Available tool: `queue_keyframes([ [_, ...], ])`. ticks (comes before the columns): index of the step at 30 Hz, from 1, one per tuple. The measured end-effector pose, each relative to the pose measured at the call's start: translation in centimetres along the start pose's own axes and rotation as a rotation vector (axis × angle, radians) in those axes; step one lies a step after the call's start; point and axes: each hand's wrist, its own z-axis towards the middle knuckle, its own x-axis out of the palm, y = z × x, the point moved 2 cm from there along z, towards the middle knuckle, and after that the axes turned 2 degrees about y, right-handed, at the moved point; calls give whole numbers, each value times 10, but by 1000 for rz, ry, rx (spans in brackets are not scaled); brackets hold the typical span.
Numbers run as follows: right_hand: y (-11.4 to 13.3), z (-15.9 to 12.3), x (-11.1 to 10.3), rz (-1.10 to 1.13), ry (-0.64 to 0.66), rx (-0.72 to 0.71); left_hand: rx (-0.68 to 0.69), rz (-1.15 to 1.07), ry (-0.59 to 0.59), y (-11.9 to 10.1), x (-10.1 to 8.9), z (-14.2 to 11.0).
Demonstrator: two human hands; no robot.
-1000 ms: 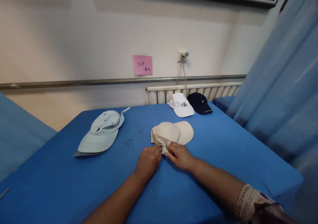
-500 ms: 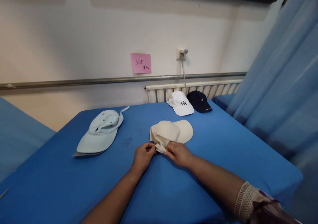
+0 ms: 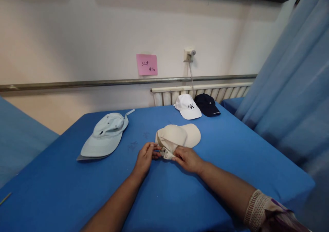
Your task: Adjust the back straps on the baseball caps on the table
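A beige baseball cap (image 3: 172, 134) lies on the blue-covered table, its brim pointing right and its back strap toward me. My right hand (image 3: 189, 159) grips the lower back edge by the strap, with some fingertips hidden inside the cap. At the other side of the buckle, my left hand (image 3: 146, 156) has its fingers curled at the strap's end; what lies between those fingertips is partly hidden. The strap's metal buckle (image 3: 166, 154) shows between both hands. To the left rests a light blue cap (image 3: 106, 132), its strap sticking out at the back.
A white cap (image 3: 187, 105) with black letters and a dark navy cap (image 3: 207, 105) sit side by side at the table's (image 3: 77, 190) far edge. Behind them are a radiator (image 3: 167, 98), a metal rail (image 3: 108, 83) and a plugged socket (image 3: 189, 55). A blue curtain (image 3: 290, 88) hangs on the right.
My left fingers have shifted slightly up and loosened around the strap end, and the buckle now faces me more clearly. My right hand keeps its hold on the cap.
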Motion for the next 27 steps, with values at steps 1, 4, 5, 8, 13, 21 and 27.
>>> queue_keyframes([
  [1,-1,-1,-1,5,-8,-2,19,-5,36,1,-3,1],
  [4,-3,-2,-4,40,-58,-20,206,224,159,0,-6,-1],
  [5,-3,-3,-5,56,-73,-30,280,317,193,-1,-5,-2],
  [8,-3,-3,-7,61,-70,-48,427,509,256,-6,3,-7],
  [13,-7,-4,-7,-129,-29,98,434,564,232,-18,8,-15],
  [21,11,-4,-6,-14,-128,45,521,580,208,-23,13,-22],
  [27,32,-3,2,136,-182,-47,477,378,220,-22,23,-22],
])
